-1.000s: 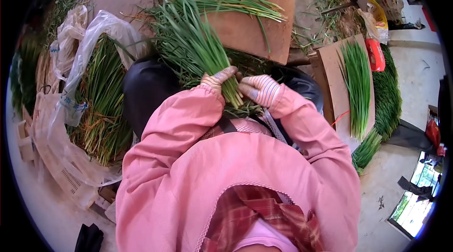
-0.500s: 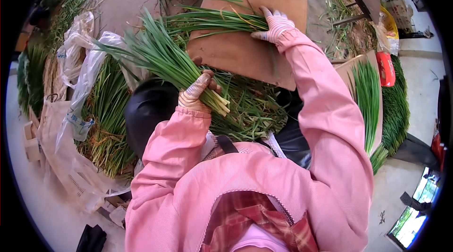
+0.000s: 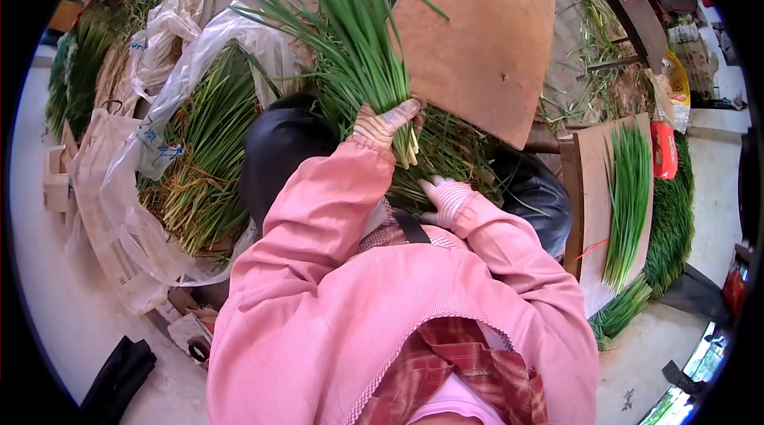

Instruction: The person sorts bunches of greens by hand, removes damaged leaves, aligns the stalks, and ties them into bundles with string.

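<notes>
while left fingers (image 3: 402, 112) clench green stalks (image 3: 370, 55), right fingers' (image 3: 435, 187) hold unclear at loose leaves (image 3: 455, 148), board (image 3: 477, 43) beyond, plastic bag (image 3: 165, 132) alongside

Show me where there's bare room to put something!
The big brown board, between the bunch in the left hand and the dark bench, is nearly bare; one stray leaf shows. Pale floor between the plastic bag and black cloth looks free too. Crowded: the bag, packed with greens, and around the right hand, where loose leaves lie.
</notes>
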`<state>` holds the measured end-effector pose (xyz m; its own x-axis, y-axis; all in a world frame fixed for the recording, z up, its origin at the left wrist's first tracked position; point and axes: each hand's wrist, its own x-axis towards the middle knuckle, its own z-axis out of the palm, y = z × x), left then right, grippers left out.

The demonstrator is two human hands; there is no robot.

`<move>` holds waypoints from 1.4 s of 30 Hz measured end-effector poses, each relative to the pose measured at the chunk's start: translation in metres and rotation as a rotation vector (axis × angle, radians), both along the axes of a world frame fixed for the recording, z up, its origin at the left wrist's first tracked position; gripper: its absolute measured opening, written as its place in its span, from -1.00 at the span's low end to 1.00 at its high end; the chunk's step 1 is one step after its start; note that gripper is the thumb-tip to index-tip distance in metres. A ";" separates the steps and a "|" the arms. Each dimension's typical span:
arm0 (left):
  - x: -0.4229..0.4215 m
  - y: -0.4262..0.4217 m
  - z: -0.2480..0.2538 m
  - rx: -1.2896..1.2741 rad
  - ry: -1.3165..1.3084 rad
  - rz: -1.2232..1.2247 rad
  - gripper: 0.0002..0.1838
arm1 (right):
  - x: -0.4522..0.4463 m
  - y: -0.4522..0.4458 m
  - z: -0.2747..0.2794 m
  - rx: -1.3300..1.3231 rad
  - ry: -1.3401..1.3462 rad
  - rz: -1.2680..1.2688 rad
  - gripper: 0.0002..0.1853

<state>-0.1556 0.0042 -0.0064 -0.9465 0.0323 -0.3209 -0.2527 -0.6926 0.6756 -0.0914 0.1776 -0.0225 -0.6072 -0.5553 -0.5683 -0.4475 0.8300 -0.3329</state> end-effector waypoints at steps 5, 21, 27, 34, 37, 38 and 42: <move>0.011 0.019 -0.016 -0.140 0.156 -0.179 -0.74 | -0.048 0.021 0.073 -0.200 0.130 -0.318 -0.49; 0.027 0.035 -0.037 -1.482 0.617 -0.492 -0.40 | -0.067 -0.018 0.050 -1.734 -0.051 -1.558 -0.70; 0.024 0.037 -0.052 -1.367 0.783 -0.336 -0.48 | -0.075 0.009 0.072 -1.875 -0.164 -1.409 -0.61; 0.007 0.048 -0.109 -0.788 0.387 -0.371 -0.63 | -0.092 0.040 0.110 -1.704 0.022 -1.500 -0.39; 0.007 0.048 -0.075 -0.054 -0.518 -0.263 -0.70 | -0.118 0.088 0.141 -2.016 0.180 -1.168 -0.45; 0.015 0.046 -0.064 -0.322 -0.290 -0.377 -0.71 | -0.124 0.107 0.148 -2.089 0.007 -1.016 -0.57; 0.020 0.040 -0.023 -0.224 0.023 -0.581 -0.57 | -0.115 0.110 0.152 -2.079 -0.235 -0.821 -0.73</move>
